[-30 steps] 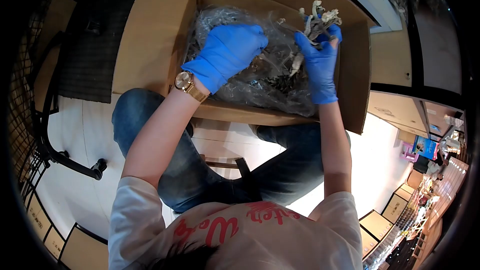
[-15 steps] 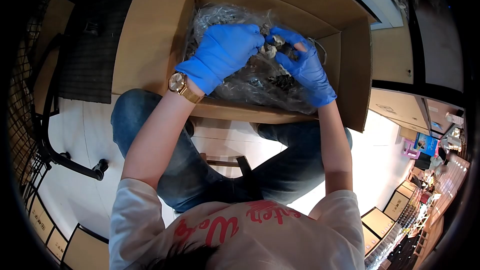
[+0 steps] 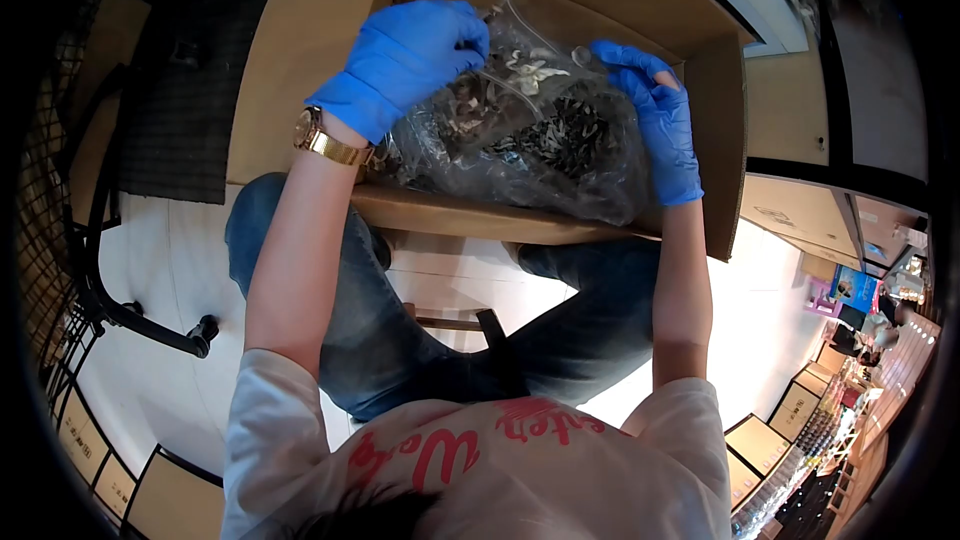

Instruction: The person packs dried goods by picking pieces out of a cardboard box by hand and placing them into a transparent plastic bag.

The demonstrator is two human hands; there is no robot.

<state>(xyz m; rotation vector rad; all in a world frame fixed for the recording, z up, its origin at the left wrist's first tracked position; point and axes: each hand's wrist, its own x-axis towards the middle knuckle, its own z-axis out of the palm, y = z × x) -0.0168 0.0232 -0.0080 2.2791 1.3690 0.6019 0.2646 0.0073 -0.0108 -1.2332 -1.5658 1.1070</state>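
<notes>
A clear zip-top plastic bag (image 3: 610,195) lies in an open cardboard box (image 3: 310,70) in front of me. Dark, curled dried pieces (image 3: 565,135) that look like dried fungus fill it, with a paler cream piece (image 3: 535,73) on top. My left hand (image 3: 415,55), in a blue glove, is closed at the bag's upper left, its fingertips pinched at the plastic. At the bag's right side is my right hand (image 3: 660,115), also blue-gloved, with bent, partly spread fingers and nothing visible in them. A bare fingertip shows through that glove.
The box's front wall (image 3: 480,220) stands just above my knees. A black chair frame (image 3: 150,335) with casters is on the left. Light wooden cabinets (image 3: 785,110) are on the right, with shelves of goods (image 3: 800,440) lower right.
My hands have moved apart, left hand leftward and right hand rightward. The pale pieces that were between my fingers are out of them, and more of the bag shows.
</notes>
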